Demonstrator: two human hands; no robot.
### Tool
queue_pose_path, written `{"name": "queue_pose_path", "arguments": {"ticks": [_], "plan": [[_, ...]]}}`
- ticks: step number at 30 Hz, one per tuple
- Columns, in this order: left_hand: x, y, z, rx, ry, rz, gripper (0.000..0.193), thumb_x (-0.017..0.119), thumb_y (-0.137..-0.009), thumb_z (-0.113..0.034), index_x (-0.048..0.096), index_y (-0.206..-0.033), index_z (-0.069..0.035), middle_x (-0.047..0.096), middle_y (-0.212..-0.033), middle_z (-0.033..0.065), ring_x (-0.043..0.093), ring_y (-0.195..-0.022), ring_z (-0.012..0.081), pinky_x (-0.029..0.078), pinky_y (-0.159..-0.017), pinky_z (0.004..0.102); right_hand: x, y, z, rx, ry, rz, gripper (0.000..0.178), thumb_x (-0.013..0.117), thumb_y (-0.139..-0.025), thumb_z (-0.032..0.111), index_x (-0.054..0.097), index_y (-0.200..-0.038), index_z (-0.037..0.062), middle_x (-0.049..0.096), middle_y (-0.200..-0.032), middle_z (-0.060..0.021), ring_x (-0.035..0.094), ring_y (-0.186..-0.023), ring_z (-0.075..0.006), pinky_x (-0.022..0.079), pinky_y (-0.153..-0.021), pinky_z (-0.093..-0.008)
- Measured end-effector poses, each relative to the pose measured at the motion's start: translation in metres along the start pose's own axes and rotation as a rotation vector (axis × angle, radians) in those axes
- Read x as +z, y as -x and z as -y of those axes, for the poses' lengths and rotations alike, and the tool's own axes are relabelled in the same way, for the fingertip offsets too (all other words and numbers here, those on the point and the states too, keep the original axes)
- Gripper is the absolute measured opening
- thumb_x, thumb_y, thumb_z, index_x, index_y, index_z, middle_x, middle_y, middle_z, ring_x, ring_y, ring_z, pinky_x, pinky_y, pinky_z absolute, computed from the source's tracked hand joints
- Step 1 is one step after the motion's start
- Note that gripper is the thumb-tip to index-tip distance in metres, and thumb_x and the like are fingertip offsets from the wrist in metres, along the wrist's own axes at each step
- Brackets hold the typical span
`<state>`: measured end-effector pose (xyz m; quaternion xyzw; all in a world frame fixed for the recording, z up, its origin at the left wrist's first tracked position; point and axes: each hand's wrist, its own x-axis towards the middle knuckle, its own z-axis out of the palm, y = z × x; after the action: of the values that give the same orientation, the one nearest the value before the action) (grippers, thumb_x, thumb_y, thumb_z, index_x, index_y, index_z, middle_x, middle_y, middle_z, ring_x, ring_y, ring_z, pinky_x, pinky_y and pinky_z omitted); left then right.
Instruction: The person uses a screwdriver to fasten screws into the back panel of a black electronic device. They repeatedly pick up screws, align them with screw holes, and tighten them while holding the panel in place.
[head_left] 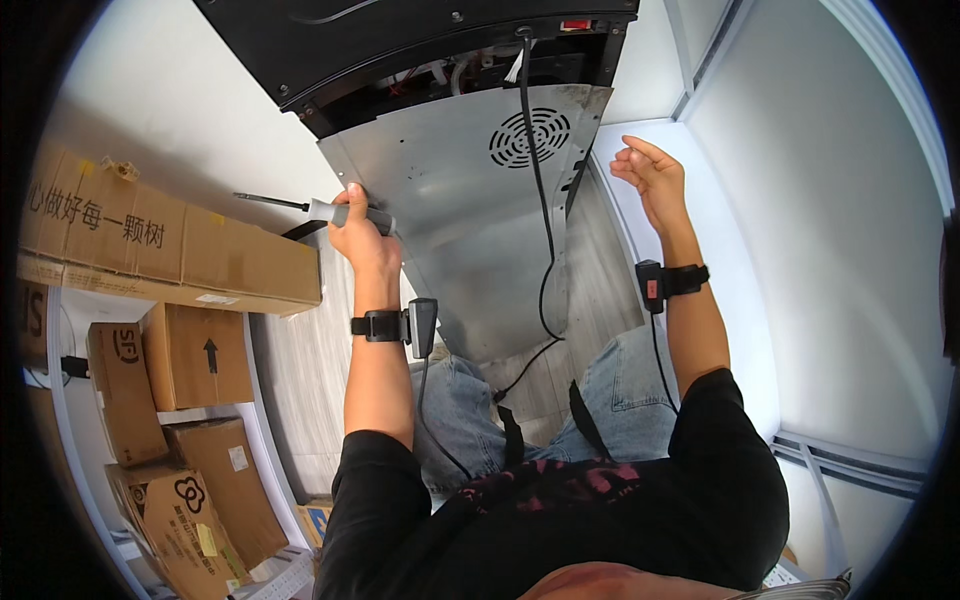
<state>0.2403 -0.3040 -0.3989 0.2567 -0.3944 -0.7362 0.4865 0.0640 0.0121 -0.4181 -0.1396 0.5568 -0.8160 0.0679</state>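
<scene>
My left hand (362,238) is closed round the grey handle of a screwdriver (322,211), whose dark shaft points left. That hand is at the left edge of a bare metal panel (440,200) with a round slotted vent. Behind the panel's upper edge, the black machine (400,55) shows a gap with wires and tubes. My right hand (652,180) is raised to the right of the panel, apart from it. Its fingers are curled together, and I cannot make out whether something small is between them. A black power cord (541,200) hangs from the machine across the panel.
To the left, a long cardboard box (160,230) lies on top of a white shelf (262,400) stacked with more cartons (205,355). A white ledge (700,250) and wall stand close on the right. The cord reaches the wood-look floor (305,390) near my knees.
</scene>
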Motion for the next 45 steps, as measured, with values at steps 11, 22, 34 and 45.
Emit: {"name": "queue_pose_path", "arguments": {"ticks": [11, 22, 34, 45], "plan": [[0.005, -0.001, -0.007, -0.034, 0.025, 0.018, 0.010, 0.065, -0.088, -0.012, 0.057, -0.083, -0.007, 0.057, -0.080, 0.0007, 0.053, -0.073, 0.0124, 0.046, -0.067, 0.0290, 0.016, -0.001, -0.021, -0.102, -0.086, -0.048, 0.024, 0.057, -0.091, 0.006, 0.058, -0.111, -0.0061, 0.066, -0.095, -0.0140, 0.065, -0.085, -0.0186, 0.054, -0.079, -0.0291], [0.015, 0.010, -0.002, 0.018, 0.025, 0.001, 0.012, 0.066, -0.087, -0.014, 0.059, -0.085, -0.005, 0.059, -0.081, 0.0020, 0.055, -0.073, 0.0135, 0.047, -0.067, 0.0292, 0.052, -0.009, -0.032, -0.084, -0.066, -0.259, 0.025, 0.072, -0.082, 0.006, 0.059, -0.099, -0.0056, 0.065, -0.083, -0.0056, 0.055, -0.071, -0.0077, 0.043, -0.064, -0.0207], [0.025, 0.015, -0.009, 0.101, -0.028, -0.006, 0.021, 0.071, -0.085, -0.019, 0.056, -0.087, -0.005, 0.058, -0.080, 0.0020, 0.052, -0.071, 0.0122, 0.044, -0.063, 0.0293, 0.057, -0.016, -0.021, -0.181, -0.028, -0.346, 0.031, 0.079, -0.075, 0.010, 0.059, -0.092, -0.0054, 0.064, -0.076, -0.0059, 0.053, -0.065, -0.0084, 0.042, -0.059, -0.0215], [0.024, 0.015, -0.012, 0.111, -0.056, -0.012, 0.021, 0.072, -0.084, -0.016, 0.056, -0.088, -0.002, 0.058, -0.082, 0.0030, 0.052, -0.075, 0.0113, 0.043, -0.070, 0.0266, 0.056, -0.018, -0.028, -0.178, -0.068, -0.374, 0.025, 0.077, -0.076, 0.008, 0.059, -0.089, -0.0048, 0.065, -0.077, -0.0071, 0.053, -0.064, -0.0083, 0.041, -0.058, -0.0210]]}}
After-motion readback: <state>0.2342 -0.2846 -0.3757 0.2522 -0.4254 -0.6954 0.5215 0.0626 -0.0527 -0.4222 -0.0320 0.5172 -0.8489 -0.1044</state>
